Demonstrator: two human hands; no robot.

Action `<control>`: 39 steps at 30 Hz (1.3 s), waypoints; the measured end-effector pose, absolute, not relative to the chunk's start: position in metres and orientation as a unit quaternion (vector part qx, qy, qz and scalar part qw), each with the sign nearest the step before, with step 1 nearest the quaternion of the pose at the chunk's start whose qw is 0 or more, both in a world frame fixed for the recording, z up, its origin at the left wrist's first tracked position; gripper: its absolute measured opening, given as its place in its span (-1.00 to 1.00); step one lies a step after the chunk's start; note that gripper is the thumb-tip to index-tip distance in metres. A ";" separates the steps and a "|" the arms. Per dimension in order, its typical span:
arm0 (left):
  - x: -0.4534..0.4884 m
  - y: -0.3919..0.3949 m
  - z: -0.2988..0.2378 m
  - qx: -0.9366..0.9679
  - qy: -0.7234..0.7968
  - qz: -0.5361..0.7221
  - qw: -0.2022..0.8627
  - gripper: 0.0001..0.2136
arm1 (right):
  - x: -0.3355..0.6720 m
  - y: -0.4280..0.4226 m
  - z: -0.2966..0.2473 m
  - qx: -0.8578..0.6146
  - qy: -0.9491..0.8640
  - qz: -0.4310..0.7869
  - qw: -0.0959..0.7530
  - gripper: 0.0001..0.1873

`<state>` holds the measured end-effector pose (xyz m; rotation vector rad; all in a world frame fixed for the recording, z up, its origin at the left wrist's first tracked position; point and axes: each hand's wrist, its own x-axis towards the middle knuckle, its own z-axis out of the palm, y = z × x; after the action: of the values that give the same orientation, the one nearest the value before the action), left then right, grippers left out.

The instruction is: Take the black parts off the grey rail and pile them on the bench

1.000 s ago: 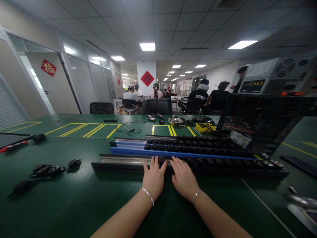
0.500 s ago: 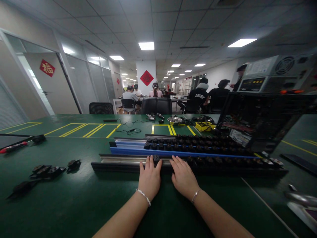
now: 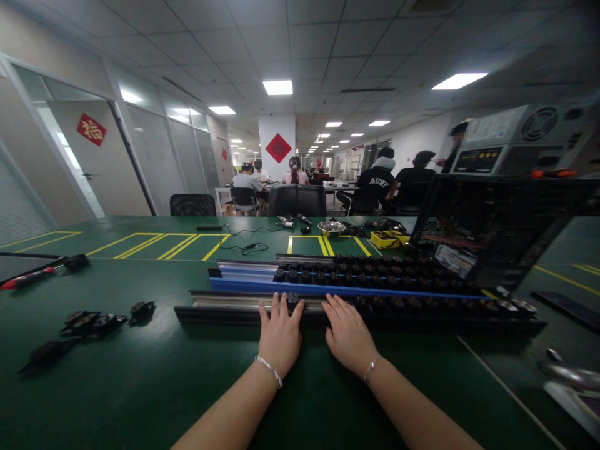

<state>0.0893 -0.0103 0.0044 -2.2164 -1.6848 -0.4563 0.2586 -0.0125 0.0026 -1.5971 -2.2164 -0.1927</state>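
Observation:
A long black track (image 3: 213, 314) with a silvery channel lies crosswise in front of me. My left hand (image 3: 280, 334) reaches over its near wall, with a small black socket module (image 3: 293, 298) between thumb and index finger. The other left fingers are spread along the channel. To the right, my right hand (image 3: 349, 334) rests with its fingers laid flat over the track, next to a row of black modules (image 3: 398, 304) filling the right part. What lies under its fingers is hidden. Behind stands a blue track (image 3: 244, 285), also carrying black modules.
Loose black modules (image 3: 94, 323) lie at left, near a red-handled screwdriver (image 3: 32, 277). An open computer case (image 3: 515, 231) stands at right. A metal bowl (image 3: 331, 228) and yellow basket (image 3: 389, 239) are at the back. People (image 3: 377, 178) sit beyond the table.
My left hand has slid slightly left along the track, and the small black socket module has moved with it. The right hand has stayed nearly in place.

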 end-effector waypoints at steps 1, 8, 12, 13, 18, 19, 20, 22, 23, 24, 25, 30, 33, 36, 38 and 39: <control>0.089 -0.010 0.005 -0.775 -0.591 -0.160 0.158 -0.49 | 0.259 -0.012 0.002 -0.571 -0.793 -0.070 0.201 -0.47; 0.087 -0.011 0.008 -0.759 -0.612 -0.164 0.149 -0.51 | 0.259 -0.013 0.004 -0.571 -0.793 -0.070 0.201 -0.47; 0.085 -0.011 0.009 -0.754 -0.618 -0.168 0.147 -0.53 | 0.259 -0.013 0.004 -0.571 -0.793 -0.071 0.200 -0.48; 0.084 -0.011 0.009 -0.752 -0.620 -0.169 0.147 -0.54 | 0.259 -0.013 0.003 -0.571 -0.793 -0.071 0.200 -0.48; 0.084 -0.010 0.008 -0.741 -0.633 -0.173 0.142 -0.54 | 0.259 -0.013 0.004 -0.573 -0.792 -0.069 0.199 -0.48; 0.084 -0.009 0.008 -0.740 -0.635 -0.175 0.137 -0.55 | 0.260 -0.013 0.004 -0.572 -0.793 -0.068 0.199 -0.48; 0.084 -0.009 0.007 -0.738 -0.637 -0.178 0.133 -0.55 | 0.260 -0.013 0.005 -0.572 -0.793 -0.067 0.199 -0.48; 0.084 -0.008 0.006 -0.737 -0.637 -0.188 0.126 -0.54 | 0.260 -0.013 0.005 -0.573 -0.793 -0.065 0.198 -0.49; 0.084 -0.008 0.006 -0.737 -0.636 -0.191 0.124 -0.53 | 0.260 -0.013 0.006 -0.574 -0.793 -0.063 0.196 -0.49; 0.084 -0.008 0.006 -0.737 -0.635 -0.194 0.124 -0.52 | 0.260 -0.013 0.006 -0.575 -0.793 -0.062 0.194 -0.48; 0.084 -0.008 0.006 -0.737 -0.635 -0.195 0.125 -0.52 | 0.260 -0.013 0.006 -0.575 -0.793 -0.061 0.193 -0.48; 0.083 -0.008 0.010 -0.728 -0.643 -0.192 0.142 -0.54 | 0.259 -0.013 0.007 -0.577 -0.792 -0.058 0.189 -0.47; 0.082 -0.008 0.012 -0.724 -0.647 -0.192 0.141 -0.56 | 0.259 -0.013 0.007 -0.579 -0.792 -0.054 0.187 -0.47; 0.081 -0.007 0.013 -0.724 -0.646 -0.198 0.139 -0.57 | 0.259 -0.013 0.007 -0.577 -0.792 -0.057 0.192 -0.48; 0.081 -0.007 0.013 -0.724 -0.643 -0.206 0.142 -0.59 | 0.259 -0.013 0.007 -0.574 -0.793 -0.061 0.194 -0.48; 0.080 -0.007 0.013 -0.724 -0.641 -0.211 0.144 -0.60 | 0.259 -0.013 0.006 -0.573 -0.793 -0.062 0.195 -0.48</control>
<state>0.0804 -0.0067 0.0128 -2.0852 -1.8479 -0.6086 0.2594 -0.0130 0.0064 -1.6063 -2.2239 -0.1735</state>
